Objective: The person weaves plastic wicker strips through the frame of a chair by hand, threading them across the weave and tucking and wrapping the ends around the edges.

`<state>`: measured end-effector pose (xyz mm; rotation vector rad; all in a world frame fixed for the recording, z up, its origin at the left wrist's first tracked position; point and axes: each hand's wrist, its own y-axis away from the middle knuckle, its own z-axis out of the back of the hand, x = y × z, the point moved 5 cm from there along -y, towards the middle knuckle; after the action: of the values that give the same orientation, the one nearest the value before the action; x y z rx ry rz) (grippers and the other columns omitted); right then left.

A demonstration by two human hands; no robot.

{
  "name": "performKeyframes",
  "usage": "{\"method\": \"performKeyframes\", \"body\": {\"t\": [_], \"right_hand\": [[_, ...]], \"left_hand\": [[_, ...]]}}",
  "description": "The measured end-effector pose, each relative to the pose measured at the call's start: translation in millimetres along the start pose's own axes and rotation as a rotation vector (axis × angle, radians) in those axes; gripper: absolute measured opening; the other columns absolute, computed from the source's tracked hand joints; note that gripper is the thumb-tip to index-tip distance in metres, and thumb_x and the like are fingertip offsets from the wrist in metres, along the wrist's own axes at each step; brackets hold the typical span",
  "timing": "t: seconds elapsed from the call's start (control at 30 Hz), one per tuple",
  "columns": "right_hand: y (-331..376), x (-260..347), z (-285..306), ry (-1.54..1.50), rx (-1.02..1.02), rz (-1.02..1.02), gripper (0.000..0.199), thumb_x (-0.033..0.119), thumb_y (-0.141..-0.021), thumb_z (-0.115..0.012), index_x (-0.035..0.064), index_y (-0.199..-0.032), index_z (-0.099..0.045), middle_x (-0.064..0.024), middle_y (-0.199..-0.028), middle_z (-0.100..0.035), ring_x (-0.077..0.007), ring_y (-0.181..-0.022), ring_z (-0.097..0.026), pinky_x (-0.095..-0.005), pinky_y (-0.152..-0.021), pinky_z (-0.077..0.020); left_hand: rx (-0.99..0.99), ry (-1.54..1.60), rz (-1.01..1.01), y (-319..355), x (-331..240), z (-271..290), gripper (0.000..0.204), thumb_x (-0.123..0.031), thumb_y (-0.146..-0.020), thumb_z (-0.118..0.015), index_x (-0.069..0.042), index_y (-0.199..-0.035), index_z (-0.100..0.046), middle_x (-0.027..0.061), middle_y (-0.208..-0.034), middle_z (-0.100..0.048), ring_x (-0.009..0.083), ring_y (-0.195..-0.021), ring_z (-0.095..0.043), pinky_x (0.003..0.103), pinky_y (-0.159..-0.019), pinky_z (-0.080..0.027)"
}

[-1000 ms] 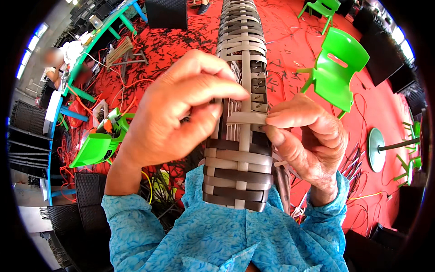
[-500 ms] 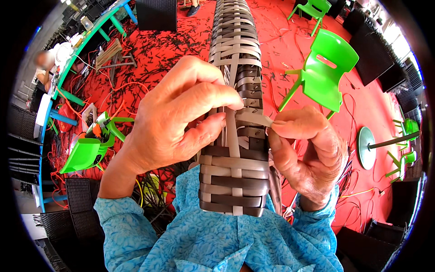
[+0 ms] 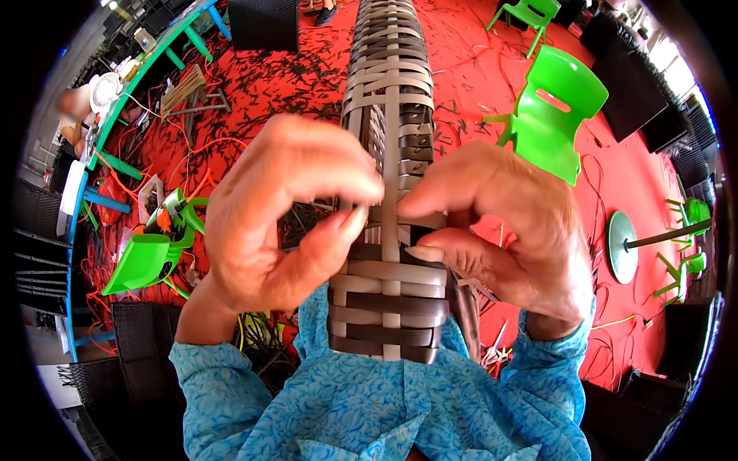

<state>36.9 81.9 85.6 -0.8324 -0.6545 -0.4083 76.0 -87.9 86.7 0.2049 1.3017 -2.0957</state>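
Note:
A long narrow frame wrapped in woven flat plastic strips (image 3: 388, 294), grey and dark brown, runs away from my body. One pale strip (image 3: 391, 154) lies lengthwise along its middle, over a stretch where the crosswise weave is open. My left hand (image 3: 277, 223) is at the left edge of this stretch, thumb and forefinger curled together; motion smears the tips and hides anything between them. From the right, my right hand (image 3: 515, 230) reaches over the frame, thumb and forefinger apart, fingertips beside the lengthwise strip. No strip end shows between them.
A green plastic chair (image 3: 565, 107) stands to the right, near a round-based stand (image 3: 622, 247). Another green chair (image 3: 142, 257) is at the left. Dark strip scraps and orange cords litter the red floor (image 3: 469, 84). A person (image 3: 74, 115) is beside a long table (image 3: 142, 73).
My right hand has let go of the pale crosswise strip end and moved inward over the frame. My left hand has shifted slightly left and down. The frame's far end has tilted slightly left.

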Motion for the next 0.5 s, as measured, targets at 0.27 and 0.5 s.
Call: {"method": "performKeyframes", "body": {"t": [0.27,0.5], "right_hand": [[15.3,-12.9,0.6,-0.057,-0.045,0.133,0.024,0.018,-0.070,-0.080,0.0027,-0.085,-0.067,-0.0126,-0.093,-0.064,-0.0208,-0.084,-0.063,-0.0317,-0.071,-0.0512],[28.9,-18.5,-2.2,-0.089,-0.153,0.189,0.020,0.012,-0.073,-0.077,0.0026,-0.088,-0.069,-0.0130,-0.095,-0.065,-0.0236,-0.085,-0.064,-0.0326,-0.070,-0.0517]], "left_hand": [[0.111,-0.128,-0.022,5.2,-9.6,-10.0,0.017,-0.010,-0.079,-0.064,-0.002,-0.094,-0.070,0.0166,-0.105,-0.061,0.0220,-0.085,-0.057,0.030,-0.069,-0.045],[0.213,-0.247,-0.160,-1.7,-15.4,-14.0,0.035,-0.040,-0.079,-0.064,-0.012,-0.098,-0.073,0.0109,-0.101,-0.063,0.0238,-0.078,-0.057,0.034,-0.065,-0.048]]}}
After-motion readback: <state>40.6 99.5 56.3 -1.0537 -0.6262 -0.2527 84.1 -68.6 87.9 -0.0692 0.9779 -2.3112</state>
